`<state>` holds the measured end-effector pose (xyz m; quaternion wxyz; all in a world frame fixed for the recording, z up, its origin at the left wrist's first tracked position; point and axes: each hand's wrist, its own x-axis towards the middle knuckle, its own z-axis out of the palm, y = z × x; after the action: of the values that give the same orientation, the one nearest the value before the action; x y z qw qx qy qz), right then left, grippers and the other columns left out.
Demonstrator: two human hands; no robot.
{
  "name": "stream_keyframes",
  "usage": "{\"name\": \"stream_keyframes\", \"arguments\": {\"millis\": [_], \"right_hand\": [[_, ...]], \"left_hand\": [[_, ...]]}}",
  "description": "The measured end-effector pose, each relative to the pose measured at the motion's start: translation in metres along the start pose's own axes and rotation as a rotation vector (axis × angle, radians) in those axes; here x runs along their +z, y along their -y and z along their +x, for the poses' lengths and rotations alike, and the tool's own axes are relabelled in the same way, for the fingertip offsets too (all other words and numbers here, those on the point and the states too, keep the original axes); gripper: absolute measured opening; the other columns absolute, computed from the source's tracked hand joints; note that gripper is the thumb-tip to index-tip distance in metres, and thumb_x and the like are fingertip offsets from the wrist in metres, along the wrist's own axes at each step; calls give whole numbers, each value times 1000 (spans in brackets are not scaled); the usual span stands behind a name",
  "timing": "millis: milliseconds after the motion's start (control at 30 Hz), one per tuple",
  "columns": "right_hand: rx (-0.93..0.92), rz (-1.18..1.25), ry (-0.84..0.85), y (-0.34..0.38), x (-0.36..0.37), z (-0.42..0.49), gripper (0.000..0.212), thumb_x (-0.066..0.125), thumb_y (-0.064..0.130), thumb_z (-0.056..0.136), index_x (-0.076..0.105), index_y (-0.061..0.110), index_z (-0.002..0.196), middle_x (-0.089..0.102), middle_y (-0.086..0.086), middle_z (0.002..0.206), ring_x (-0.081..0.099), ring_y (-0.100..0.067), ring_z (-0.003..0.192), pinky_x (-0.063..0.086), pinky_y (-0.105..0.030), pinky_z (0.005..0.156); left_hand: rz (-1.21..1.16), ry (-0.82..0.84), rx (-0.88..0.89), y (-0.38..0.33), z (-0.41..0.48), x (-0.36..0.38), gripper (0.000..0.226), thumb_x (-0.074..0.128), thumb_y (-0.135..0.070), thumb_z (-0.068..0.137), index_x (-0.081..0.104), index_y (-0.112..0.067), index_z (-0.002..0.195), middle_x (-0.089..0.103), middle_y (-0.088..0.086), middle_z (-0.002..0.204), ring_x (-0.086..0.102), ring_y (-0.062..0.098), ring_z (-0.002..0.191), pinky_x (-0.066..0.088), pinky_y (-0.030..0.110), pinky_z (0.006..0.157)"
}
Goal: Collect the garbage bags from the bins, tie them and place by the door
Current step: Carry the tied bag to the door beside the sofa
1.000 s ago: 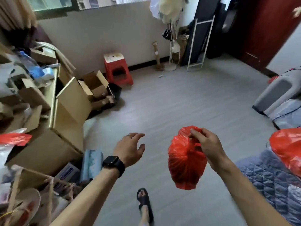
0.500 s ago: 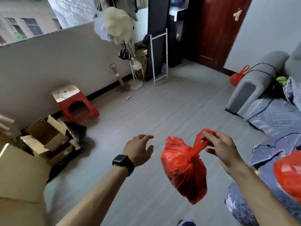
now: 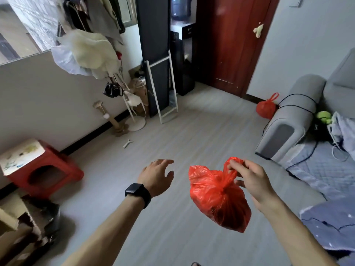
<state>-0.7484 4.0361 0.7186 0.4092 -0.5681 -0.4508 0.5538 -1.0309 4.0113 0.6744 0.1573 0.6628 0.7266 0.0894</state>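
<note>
Bag (image 3: 217,196) hanging below right fingers (image 3: 246,166) pinching its handles, left fingers (image 3: 163,162) spread, empty

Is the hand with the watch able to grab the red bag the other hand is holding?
Probably yes. The left hand is open and holds nothing, right beside the red bag hanging from the right hand, with only air between them.

Our red garbage bag (image 3: 219,196), neck gathered, hangs from our right hand (image 3: 247,177); another knotted red bag (image 3: 266,109) sits on the floor (image 3: 192,131) near the door (image 3: 226,45).
</note>
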Motion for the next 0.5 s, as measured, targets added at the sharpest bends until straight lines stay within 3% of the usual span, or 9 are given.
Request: {"name": "stream_keyframes", "arguments": {"millis": [133,300,500], "right_hand": [[13,-10,-42,24,-4,96,19,68,25,91,71,8,83,70,-1,82,63,-13,80,46,-28,64],[10,-1,-155,47,-10,228,16,67,23,92,72,15,78,70,2,79,62,-11,76,47,-26,63],[48,62,-265,66,-20,366,12,65,19,93,72,13,86,69,-2,84,59,-19,83,47,-32,68]], "left_hand": [[-13,11,28,-8,100,-12,44,49,-42,95,47,-37,138,53,-6,142,49,21,129,40,36,103],[-12,36,83,-15,246,-17,47,48,-43,95,43,-36,142,51,-2,143,47,24,130,41,40,104],[-23,88,155,-33,413,-24,47,47,-43,96,42,-36,142,51,-3,143,47,23,130,40,40,104]]}}
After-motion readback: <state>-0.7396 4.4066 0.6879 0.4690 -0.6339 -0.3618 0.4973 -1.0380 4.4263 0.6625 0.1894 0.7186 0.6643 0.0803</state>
